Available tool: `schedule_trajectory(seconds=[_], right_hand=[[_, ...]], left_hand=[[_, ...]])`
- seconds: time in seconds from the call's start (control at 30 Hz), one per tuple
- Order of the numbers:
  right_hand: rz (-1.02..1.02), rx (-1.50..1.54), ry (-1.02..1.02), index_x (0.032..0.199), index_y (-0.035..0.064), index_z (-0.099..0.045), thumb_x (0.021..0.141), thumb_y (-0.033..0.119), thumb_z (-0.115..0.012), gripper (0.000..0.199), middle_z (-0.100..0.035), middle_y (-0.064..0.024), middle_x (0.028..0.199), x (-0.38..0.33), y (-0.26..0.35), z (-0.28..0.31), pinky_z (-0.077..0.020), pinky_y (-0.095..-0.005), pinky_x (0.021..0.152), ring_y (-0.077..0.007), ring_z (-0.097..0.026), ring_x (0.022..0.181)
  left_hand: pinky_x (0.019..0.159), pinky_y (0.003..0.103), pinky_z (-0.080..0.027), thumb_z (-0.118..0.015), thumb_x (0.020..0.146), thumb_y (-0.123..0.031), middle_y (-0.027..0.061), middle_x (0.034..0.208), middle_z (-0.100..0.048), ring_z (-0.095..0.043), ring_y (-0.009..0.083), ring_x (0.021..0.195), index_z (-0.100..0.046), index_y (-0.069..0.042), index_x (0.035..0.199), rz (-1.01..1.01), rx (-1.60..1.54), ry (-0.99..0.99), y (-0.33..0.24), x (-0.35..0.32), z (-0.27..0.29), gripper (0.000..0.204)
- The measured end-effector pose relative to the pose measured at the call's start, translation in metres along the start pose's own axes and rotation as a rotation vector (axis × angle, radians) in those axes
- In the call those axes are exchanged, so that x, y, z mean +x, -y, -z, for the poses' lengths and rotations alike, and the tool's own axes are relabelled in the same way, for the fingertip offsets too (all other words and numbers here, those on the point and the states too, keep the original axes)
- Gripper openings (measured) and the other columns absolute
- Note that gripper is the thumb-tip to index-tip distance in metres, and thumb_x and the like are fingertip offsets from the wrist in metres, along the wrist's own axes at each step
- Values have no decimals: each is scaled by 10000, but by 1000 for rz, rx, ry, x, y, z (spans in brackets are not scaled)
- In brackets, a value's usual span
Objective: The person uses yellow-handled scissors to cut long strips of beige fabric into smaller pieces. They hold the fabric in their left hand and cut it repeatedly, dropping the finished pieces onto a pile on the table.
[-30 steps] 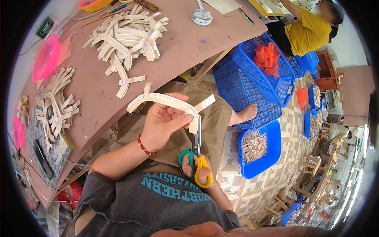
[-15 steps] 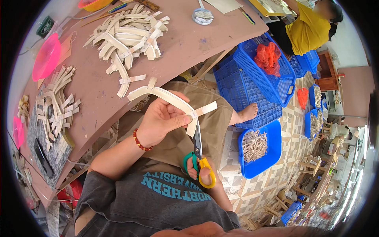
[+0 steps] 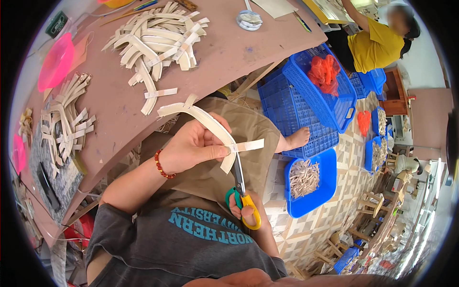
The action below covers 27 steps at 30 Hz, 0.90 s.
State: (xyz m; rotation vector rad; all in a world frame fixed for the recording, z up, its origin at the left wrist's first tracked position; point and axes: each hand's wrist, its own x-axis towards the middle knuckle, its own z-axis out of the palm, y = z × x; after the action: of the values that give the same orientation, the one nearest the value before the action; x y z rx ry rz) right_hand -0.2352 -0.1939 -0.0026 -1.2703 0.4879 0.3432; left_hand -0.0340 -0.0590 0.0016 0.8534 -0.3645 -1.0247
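My left hand (image 3: pixel 201 146) pinches a curved cream strip (image 3: pixel 205 119) between thumb and fingers, over my lap. Short cross tabs stick out from the strip near both ends. In my right hand (image 3: pixel 241 210) is a pair of scissors (image 3: pixel 241 184) with one green and one yellow handle loop, my fingers through the loops. The blades point up and away, their tips at the strip's lower end beside the cross tab. How far the blades are apart is hard to see. On the table (image 3: pixel 229 62) lies a heap of similar strips (image 3: pixel 158 40).
A second bundle of strips (image 3: pixel 67 117) lies at the left by a pink bowl (image 3: pixel 56 62) and a black-handled tool (image 3: pixel 48 189). Blue crates (image 3: pixel 296 110) and a blue tub (image 3: pixel 325 186) of small pale pieces stand on the floor at right. A person in yellow (image 3: pixel 377 45) is beyond.
The strip and scissors shift slightly, and the strip's cross tab turns nearer to level. Both hands keep their hold. The whole view shifts a little.
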Motion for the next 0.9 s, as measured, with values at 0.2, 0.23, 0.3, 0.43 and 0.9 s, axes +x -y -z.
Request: schedule_trajectory(seconds=[0.2,0.23,0.3,0.43,0.9], right_hand=[[79,50,64,801,22,-491,569,751,-608,774,-391,38,626,2,-6,0,-285,-209,478,-53,-362,539],[106,80,101,800,23,-496,639,682,-641,693,-415,31,656,3,-9,3,-303,-214,501,-57,-380,567],[116,112,139,790,27,-498,712,614,-672,617,-437,26,687,3,-12,5,-320,-218,525,-61,-399,596],[78,69,127,762,39,-487,747,577,-664,567,-434,28,694,0,-11,6,-324,-216,525,-61,-406,594],[84,79,117,863,20,-509,770,533,-664,544,-452,26,710,4,-15,5,-334,-201,554,-44,-403,618]], left_hand=[[670,220,-482,-636,797,37,27,880,-597,-596,74,792,-442,-36,1092,81,159,94,-10,-4,4,361],[671,218,-481,-635,796,37,27,883,-597,-595,72,794,-441,-35,1093,83,171,98,-11,-5,4,362],[672,215,-479,-634,794,37,26,890,-597,-595,69,800,-439,-34,1094,88,194,111,-13,-5,6,365],[694,206,-488,-645,799,25,21,923,-600,-603,77,837,-453,-42,1088,102,229,130,-17,-4,9,354],[763,242,-489,-628,807,41,28,926,-593,-581,81,843,-476,-18,1113,74,207,50,-8,-6,6,347]])
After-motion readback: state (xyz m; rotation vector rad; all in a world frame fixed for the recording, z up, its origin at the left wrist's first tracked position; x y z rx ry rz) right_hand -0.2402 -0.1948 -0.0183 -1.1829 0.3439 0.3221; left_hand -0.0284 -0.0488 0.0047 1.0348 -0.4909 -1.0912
